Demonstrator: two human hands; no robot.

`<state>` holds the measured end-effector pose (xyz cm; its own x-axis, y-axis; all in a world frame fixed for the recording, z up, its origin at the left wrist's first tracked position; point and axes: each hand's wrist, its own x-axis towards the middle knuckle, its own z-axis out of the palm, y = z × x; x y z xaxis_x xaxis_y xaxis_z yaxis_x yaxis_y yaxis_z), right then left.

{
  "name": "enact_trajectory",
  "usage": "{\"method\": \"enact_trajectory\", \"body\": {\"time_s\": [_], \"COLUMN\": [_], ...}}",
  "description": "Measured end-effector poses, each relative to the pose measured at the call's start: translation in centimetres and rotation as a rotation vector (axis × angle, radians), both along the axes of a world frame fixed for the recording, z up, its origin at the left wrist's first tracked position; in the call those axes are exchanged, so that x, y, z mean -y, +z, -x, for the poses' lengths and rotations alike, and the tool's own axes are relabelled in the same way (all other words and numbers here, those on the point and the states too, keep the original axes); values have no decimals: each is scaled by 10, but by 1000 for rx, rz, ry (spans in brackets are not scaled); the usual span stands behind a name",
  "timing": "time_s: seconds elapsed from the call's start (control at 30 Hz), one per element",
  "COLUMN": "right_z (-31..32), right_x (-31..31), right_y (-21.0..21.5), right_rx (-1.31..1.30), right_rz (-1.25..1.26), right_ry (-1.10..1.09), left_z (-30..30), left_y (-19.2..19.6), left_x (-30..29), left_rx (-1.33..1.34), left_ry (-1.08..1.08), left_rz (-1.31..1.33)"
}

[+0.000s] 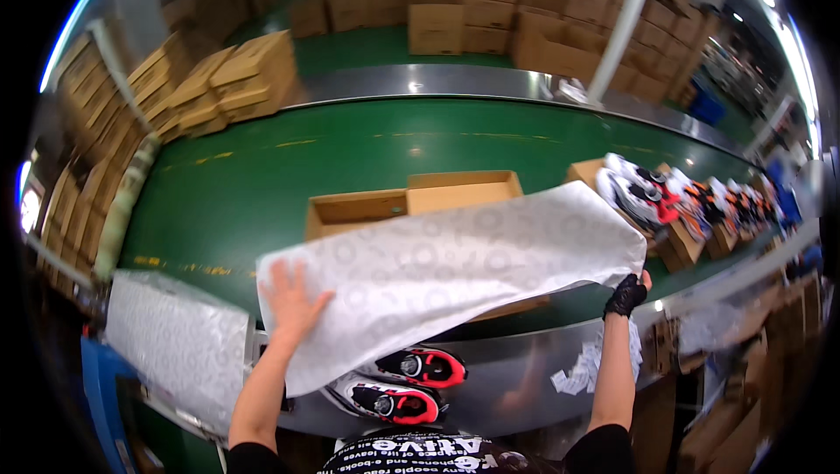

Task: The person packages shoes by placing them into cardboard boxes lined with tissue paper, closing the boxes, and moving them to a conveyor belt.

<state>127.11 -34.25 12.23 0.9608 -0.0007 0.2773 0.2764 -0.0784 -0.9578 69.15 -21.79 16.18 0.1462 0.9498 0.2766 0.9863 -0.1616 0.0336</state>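
Standing next to this person at the packing line, and here's how it looks. Both hands are on one big sheet of patterned white tissue paper (455, 264), stretched out flat over the near edge of the green conveyor belt (350, 155). The left hand (291, 299) is bare and spread wide, palm pressed flat on the sheet's corner, I'd guess to keep that end from sliding. The right hand (626, 295) wears a black glove and pinches the opposite corner between its fingers, pulling the paper taut so it hangs smooth and doesn't crumple.

Just beyond the hands, partly under the sheet, sits an open cardboard shoebox (411, 198) with its lid folded back, so the paper hovers right above it. Below the hands, close to the person's body, a pair of black and red sneakers (407, 386) rests on the steel ledge (516, 378), within easy reach of either hand.

To the left of the left hand there's a stack of more tissue sheets (175, 343), handy for grabbing. Off past the right hand, a row of boxes with shoes (674, 203) sits further along the belt. Stacks of flat cartons (219, 85) are well beyond, across the belt.
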Motion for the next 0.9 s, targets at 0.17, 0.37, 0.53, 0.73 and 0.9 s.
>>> {"method": "enact_trajectory", "body": {"time_s": [0.17,0.37,0.53,0.73,0.9], "right_z": [-33,26,175,373,389], "right_x": [41,46,38,83,85], "right_y": [-19,51,64,36,40], "right_rx": [101,493,1260,1189,1043], "right_rz": [108,865,796,764,844], "right_ry": [-62,-22,577,1567,1447], "left_z": [58,52,52,68,91], "left_y": [-19,-53,-69,-74,-61], "left_x": [-20,-57,-59,-58,-56], "left_rx": [851,1391,1575,1652,1699], "left_ry": [383,229,186,155,189], "left_rz": [468,679,726,804,629]}}
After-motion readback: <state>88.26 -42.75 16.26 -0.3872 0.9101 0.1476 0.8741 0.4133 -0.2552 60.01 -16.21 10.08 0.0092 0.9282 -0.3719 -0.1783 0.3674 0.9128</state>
